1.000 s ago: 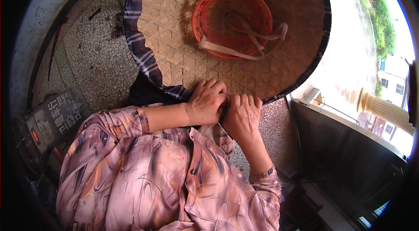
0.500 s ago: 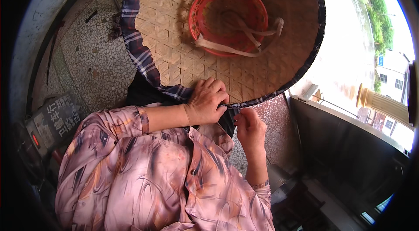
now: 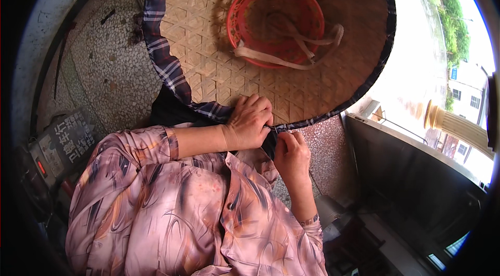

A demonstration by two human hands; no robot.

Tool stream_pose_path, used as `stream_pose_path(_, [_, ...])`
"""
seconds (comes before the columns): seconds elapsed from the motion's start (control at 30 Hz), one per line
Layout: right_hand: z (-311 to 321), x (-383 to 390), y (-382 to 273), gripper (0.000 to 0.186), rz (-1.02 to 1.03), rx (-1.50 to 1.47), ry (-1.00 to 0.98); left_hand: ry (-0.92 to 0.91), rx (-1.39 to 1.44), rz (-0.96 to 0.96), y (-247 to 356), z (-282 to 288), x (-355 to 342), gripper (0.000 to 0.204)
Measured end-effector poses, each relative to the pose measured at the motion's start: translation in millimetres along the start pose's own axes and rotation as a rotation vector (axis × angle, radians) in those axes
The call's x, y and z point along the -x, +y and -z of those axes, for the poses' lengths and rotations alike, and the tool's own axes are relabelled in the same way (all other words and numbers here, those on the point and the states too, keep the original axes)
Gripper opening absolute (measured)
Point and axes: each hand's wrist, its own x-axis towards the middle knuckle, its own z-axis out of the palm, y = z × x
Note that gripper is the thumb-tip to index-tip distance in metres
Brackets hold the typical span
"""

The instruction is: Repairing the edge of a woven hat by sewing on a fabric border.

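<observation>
A wide woven bamboo hat [image 3: 203,62] lies with its inner side up in front of me. Dark plaid cloth [image 3: 167,67] is gathered around its brim. Fixed in its middle is a red plastic headband basket [image 3: 235,13], with a pale cloth strap [image 3: 276,59] looped across it. My left hand [image 3: 249,122] grips the near brim and its plaid edging, fingers on the weave. Just to the right and below the brim, my right hand [image 3: 292,155] is closed in a pinch. Something thin, like a needle or thread, shows between the hands; the pinched end is hidden.
Speckled stone floor [image 3: 114,57] shows at the left. A box-like dark device [image 3: 62,138] with a small red light stands at the lower left. A dark panel [image 3: 411,166] with a pale top edge rises on the right, beside a bright opening outdoors.
My right hand has moved slightly left and down, closer to my left hand. The hat has shifted a little to the right; my left hand keeps its hold on the brim.
</observation>
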Motion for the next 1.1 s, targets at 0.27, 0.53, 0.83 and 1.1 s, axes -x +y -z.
stream_pose_path(0.27, [0.4, 4.6, -3.6, 0.012, -0.019, -0.033, -0.03, 0.027, -0.003, -0.031, -2.0, 1.7, 2.4, 0.021])
stream_pose_path(0.53, [0.2, 6.5, -2.2, 0.012, -0.062, -0.032, -0.029, 0.02, 0.016, -0.04, -2.3, 2.2, 4.6, 0.017])
stream_pose_path(0.83, [-1.5, 4.1, -1.1, 0.01, -0.016, -0.006, -0.037, 0.035, -0.049, -0.027, 0.9, -1.0, 4.4, 0.011])
stream_pose_path(1.1, [-3.9, 2.0, -2.5, 0.009, -0.017, 0.003, -0.035, 0.004, -0.025, 0.006, 1.4, -0.4, 1.6, 0.014])
